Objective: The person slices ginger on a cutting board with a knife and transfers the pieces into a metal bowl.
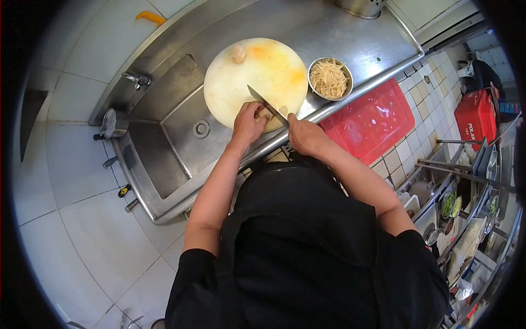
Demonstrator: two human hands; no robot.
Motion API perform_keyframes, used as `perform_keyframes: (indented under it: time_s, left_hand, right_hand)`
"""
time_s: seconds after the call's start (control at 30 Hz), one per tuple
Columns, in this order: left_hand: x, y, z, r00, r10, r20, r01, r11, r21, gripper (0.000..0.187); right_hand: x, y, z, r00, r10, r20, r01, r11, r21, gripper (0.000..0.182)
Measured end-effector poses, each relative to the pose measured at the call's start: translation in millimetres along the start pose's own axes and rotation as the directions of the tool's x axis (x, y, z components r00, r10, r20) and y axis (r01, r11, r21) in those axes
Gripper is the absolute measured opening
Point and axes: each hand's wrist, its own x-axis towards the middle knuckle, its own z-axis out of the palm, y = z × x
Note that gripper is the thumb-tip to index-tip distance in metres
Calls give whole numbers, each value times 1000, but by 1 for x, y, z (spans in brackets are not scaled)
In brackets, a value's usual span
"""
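My right hand (304,135) is closed round the handle of a long knife (268,104), whose blade lies slantwise over the near part of a round white cutting board (230,82). Close to the blade, my left hand (250,123) has its fingers curled on a pale piece of food, mostly hidden by them. Pale slices (283,111) lie just right of the blade. Another pale pinkish piece (238,54) rests near the board's far edge. Beside the board on the right stands a metal bowl (349,89) full of pale shredded strips (329,79).
The board lies partly over a steel sink (164,143) with a tap (137,80) at its left. A red plastic lid or tray (372,122) is beyond the counter's front edge. Shelving with food containers (449,203) and a red box (474,118) stand at right.
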Motion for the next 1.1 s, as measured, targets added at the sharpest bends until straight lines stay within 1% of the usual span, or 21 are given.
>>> perform_keyframes:
  time_s: [0.03, 0.1, 0.2, 0.27, 0.3, 0.37, 0.57, 0.77, 0.8, 0.87, 0.97, 1.03, 1.1]
  left_hand:
    - [1, 1, 0, 1000, 9, 1, -9, 1000, -1, 35]
    - [1, 3, -2, 998, -41, 53, 39, 998, 45, 32]
    - [1, 7, -5, 997, -42, 68, 38, 997, 63, 31]
    - [1, 4, -3, 997, -40, 64, 37, 997, 61, 32]
    - [1, 4, -4, 997, -38, 62, 35, 998, 61, 32]
    - [0, 3, -3, 997, -47, 65, 43, 997, 59, 33]
    - [0, -2, -2, 998, -35, 60, 32, 998, 57, 37]
    - [0, 2, -3, 998, -37, 43, 35, 999, 41, 37]
    - [1, 2, -3, 998, -33, 45, 31, 998, 49, 36]
    - [-1, -2, 0, 999, -27, 41, 25, 999, 29, 36]
    - [0, 0, -4, 999, -16, 34, 15, 1000, 26, 35]
    - [3, 3, -2, 999, -5, 43, 4, 999, 32, 35]
    - [0, 1, -2, 999, -24, 36, 23, 999, 32, 35]
  right_hand:
    - [0, 2, -3, 1000, -3, -9, 3, 1000, -1, 21]
    - [-3, 3, -10, 1000, -9, -15, 9, 1000, -6, 21]
    - [-17, 1, -15, 999, -24, -47, 25, 999, 20, 23]
    - [-25, 1, -18, 1000, -5, -29, 7, 996, 89, 23]
    - [-29, 1, -19, 1000, -5, -25, 7, 996, 90, 23]
    - [-34, 0, -21, 999, -35, -40, 36, 999, 28, 24]
    - [-43, -2, -26, 996, -67, -64, 70, 997, 43, 23]
    - [-29, 1, -16, 999, -40, 3, 40, 999, 24, 24]
    - [-21, 5, -7, 999, -40, 3, 40, 999, 24, 24]
    - [-4, 14, 16, 998, -45, -49, 47, 998, 45, 24]
    - [5, 14, 14, 997, -57, -44, 59, 998, 39, 22]
    - [1, 10, 3, 998, -37, -43, 39, 998, 41, 22]
    - [-9, 4, -6, 999, -27, -21, 28, 999, 42, 23]
